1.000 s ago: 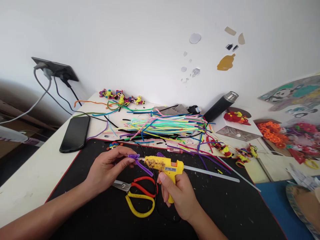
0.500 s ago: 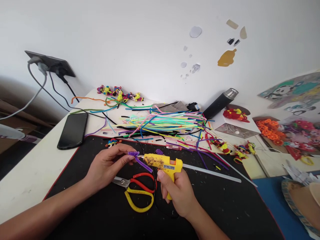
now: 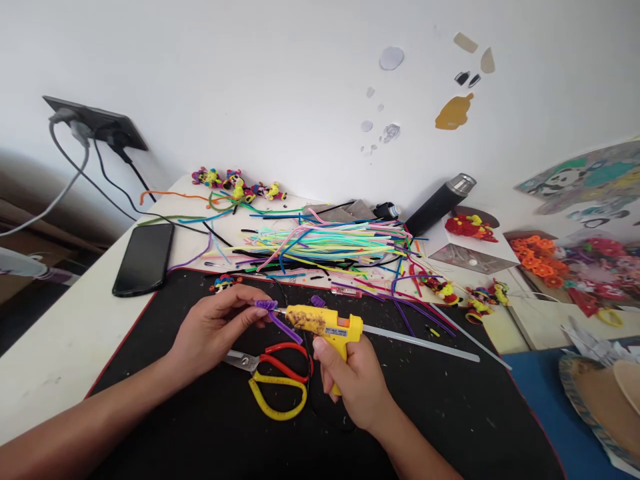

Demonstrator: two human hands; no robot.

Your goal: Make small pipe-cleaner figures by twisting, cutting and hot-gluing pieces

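Between the thumb and fingers of my left hand [image 3: 220, 325] is a coiled purple pipe cleaner [image 3: 286, 328], its straight tail sloping down to the right. My right hand [image 3: 353, 377] is wrapped round the handle of a yellow glue gun [image 3: 320, 321], whose front is scorched brown. The gun's nozzle meets the purple coil, or lies right against it. A long translucent glue stick [image 3: 420, 343] juts from the gun's back. Below my hands, scissors [image 3: 277, 395] with one red and one yellow handle lie on the black mat [image 3: 200, 427].
A heap of coloured pipe cleaners [image 3: 325, 243] spreads behind the mat. A phone [image 3: 143, 259] lies at the left, and a black flask [image 3: 440, 203] leans at the back right. Small pipe-cleaner figures [image 3: 240, 185] line the wall. A wicker basket [image 3: 590, 400] stands at the right.
The whole view has shifted very slightly. Both hands keep the same hold, with the nozzle still at the purple coil.
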